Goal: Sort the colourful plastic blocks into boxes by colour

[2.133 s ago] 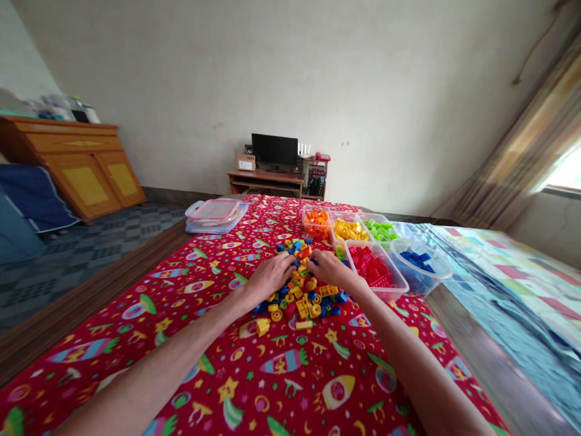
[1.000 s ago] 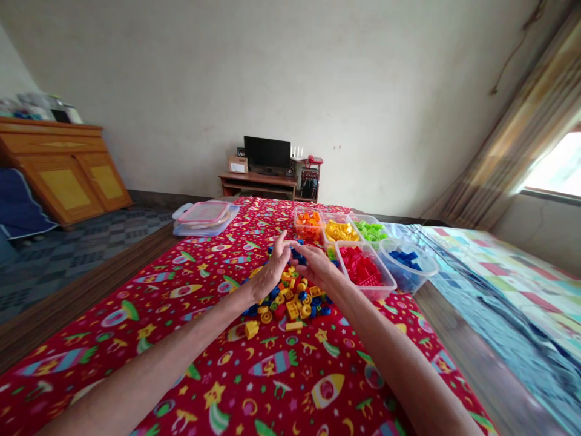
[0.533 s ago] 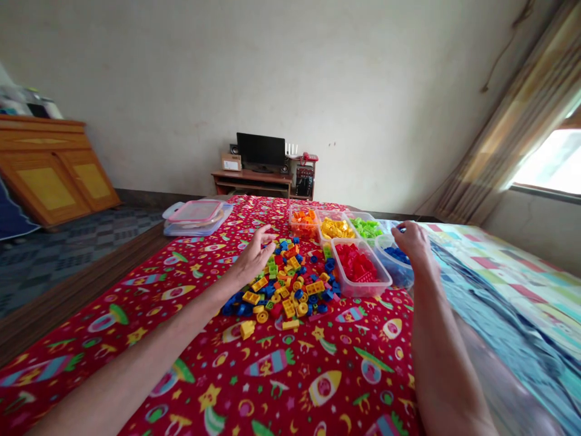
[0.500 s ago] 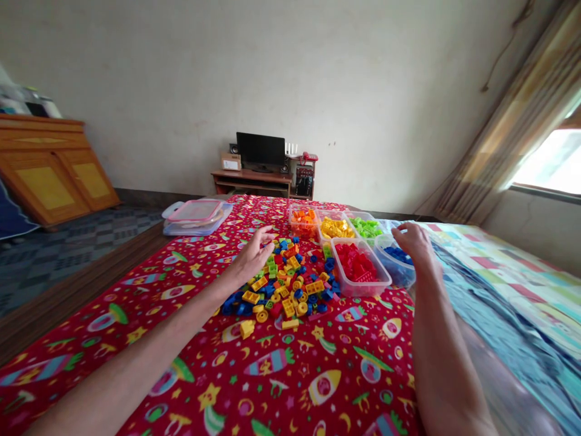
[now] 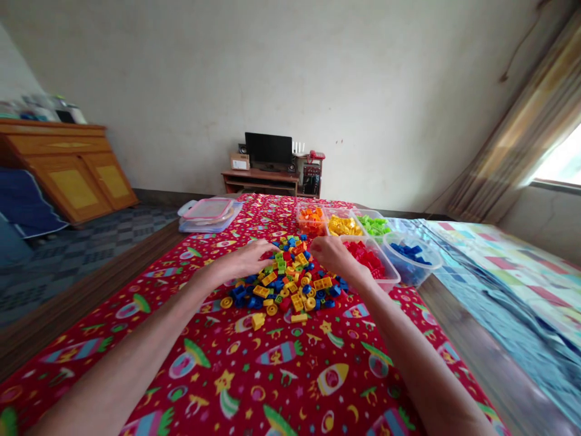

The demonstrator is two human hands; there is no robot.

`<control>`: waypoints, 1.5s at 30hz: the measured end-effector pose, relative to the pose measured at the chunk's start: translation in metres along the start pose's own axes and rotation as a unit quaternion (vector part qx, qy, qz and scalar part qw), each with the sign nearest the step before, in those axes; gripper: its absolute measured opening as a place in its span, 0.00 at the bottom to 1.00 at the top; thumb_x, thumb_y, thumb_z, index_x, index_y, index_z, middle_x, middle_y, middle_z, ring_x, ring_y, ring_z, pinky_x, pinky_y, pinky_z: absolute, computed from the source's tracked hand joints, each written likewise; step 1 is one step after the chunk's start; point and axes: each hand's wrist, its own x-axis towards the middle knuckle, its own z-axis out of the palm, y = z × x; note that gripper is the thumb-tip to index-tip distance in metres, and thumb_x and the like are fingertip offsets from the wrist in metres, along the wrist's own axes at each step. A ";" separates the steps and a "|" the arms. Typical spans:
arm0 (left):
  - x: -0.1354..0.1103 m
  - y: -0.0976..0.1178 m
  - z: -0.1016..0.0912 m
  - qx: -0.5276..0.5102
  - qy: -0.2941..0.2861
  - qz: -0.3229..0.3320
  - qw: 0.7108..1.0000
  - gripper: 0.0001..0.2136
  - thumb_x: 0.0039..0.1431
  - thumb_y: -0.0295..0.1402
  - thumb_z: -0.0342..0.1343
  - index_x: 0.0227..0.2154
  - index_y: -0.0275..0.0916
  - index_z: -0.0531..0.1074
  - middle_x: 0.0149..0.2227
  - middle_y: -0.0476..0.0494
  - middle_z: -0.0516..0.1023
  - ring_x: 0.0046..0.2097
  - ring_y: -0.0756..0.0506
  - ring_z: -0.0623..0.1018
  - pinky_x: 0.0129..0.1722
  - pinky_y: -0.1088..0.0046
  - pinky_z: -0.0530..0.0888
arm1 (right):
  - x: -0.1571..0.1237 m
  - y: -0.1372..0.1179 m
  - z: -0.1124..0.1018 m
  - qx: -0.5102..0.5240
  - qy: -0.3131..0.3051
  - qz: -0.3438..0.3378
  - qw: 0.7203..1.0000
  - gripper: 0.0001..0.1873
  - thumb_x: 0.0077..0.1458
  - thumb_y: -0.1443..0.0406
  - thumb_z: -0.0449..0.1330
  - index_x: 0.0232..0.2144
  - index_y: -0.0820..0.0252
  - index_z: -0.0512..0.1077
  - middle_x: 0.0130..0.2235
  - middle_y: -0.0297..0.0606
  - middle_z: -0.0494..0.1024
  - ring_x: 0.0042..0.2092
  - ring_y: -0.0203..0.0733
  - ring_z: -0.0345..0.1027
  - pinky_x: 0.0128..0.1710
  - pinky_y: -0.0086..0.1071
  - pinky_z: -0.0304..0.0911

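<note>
A loose pile of toy building bricks [image 5: 297, 284], yellow, blue, green, orange and red, lies on the red patterned cloth [image 5: 281, 375]. My left hand [image 5: 252, 257] is at the pile's left rear edge, thumb and fingers apart, with nothing visible between them. Over the right rear of the pile, my right hand [image 5: 333, 251] has its fingers curled downward; whatever they hold is hidden. Just beyond that wrist stands a clear tub of red bricks [image 5: 370, 257], partly covered by the hand. A round tub of blue bricks [image 5: 411, 254] is to its right.
Behind the red tub stand containers of orange bricks [image 5: 312, 218], yellow bricks [image 5: 345, 226] and green bricks [image 5: 373, 225]. Stacked lids [image 5: 209, 212] lie at the back left. A blue cloth [image 5: 494, 309] covers the surface to the right. A monitor [image 5: 269, 150] stands on a desk beyond.
My right hand has moved left from above the blue tub to the brick pile. My left hand stays beside the pile, its fingers now lower. The view has shifted slightly left.
</note>
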 end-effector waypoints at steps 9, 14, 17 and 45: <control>-0.014 0.006 -0.019 0.061 -0.172 -0.131 0.975 0.11 0.51 0.31 0.53 0.37 0.37 0.74 0.32 0.46 0.79 0.33 0.46 0.76 0.32 0.75 0.71 | -0.010 -0.011 0.022 -0.112 -0.125 -0.012 0.986 0.16 0.56 0.70 0.50 0.44 0.62 0.73 0.45 0.48 0.76 0.48 0.46 0.69 0.43 0.33 0.61; -0.015 0.015 -0.017 0.087 -0.193 -0.164 0.963 0.11 0.45 0.30 0.57 0.36 0.38 0.74 0.28 0.50 0.78 0.28 0.48 0.74 0.25 0.77 0.67 | -0.010 -0.012 0.032 -0.110 -0.107 -0.001 0.988 0.16 0.57 0.71 0.49 0.43 0.63 0.73 0.44 0.49 0.76 0.47 0.45 0.69 0.44 0.32 0.61; -0.013 0.014 -0.016 0.107 -0.191 -0.154 0.963 0.13 0.46 0.28 0.55 0.37 0.39 0.73 0.32 0.49 0.79 0.31 0.47 0.75 0.26 0.78 0.67 | -0.012 -0.013 0.034 -0.111 -0.063 -0.011 0.992 0.14 0.57 0.69 0.50 0.40 0.65 0.74 0.42 0.49 0.76 0.46 0.45 0.69 0.45 0.32 0.60; -0.093 0.009 -0.009 -0.030 -0.148 -0.106 0.983 0.16 0.56 0.41 0.52 0.46 0.42 0.68 0.45 0.44 0.76 0.45 0.43 0.75 0.44 0.71 0.70 | -0.028 -0.075 0.051 -0.099 -0.127 -0.083 0.983 0.16 0.63 0.60 0.48 0.47 0.63 0.67 0.40 0.50 0.78 0.43 0.50 0.74 0.37 0.35 0.65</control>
